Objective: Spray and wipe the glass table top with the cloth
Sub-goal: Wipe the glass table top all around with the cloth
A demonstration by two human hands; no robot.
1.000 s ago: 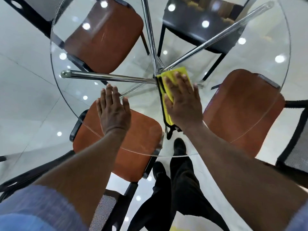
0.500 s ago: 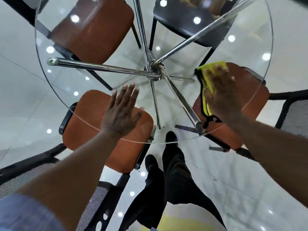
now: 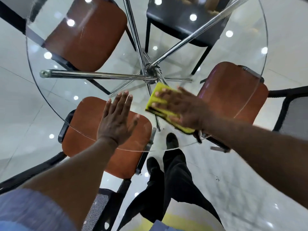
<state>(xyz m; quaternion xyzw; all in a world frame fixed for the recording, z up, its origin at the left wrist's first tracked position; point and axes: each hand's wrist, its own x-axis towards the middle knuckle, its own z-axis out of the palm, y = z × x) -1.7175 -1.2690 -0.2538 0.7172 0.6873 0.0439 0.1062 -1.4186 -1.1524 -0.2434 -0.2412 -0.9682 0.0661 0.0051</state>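
**One palm to steady, one to wipe**

The left hand [image 3: 116, 122] lay flat and open on the glass table top [image 3: 50, 97], fingers straight, bracing the lean, I'd judge. Just to its right, the right hand [image 3: 185, 112] pressed the yellow cloth [image 3: 158, 95] onto the glass with spread, straight fingers, not gripping it. A flat palm likely spread the pressure evenly. I saw no spray bottle.

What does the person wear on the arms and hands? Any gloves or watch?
The left hand and right hand are bare: no gloves, rings or watch show. The forearms are bare. A light blue fabric sleeve covers the left upper arm.
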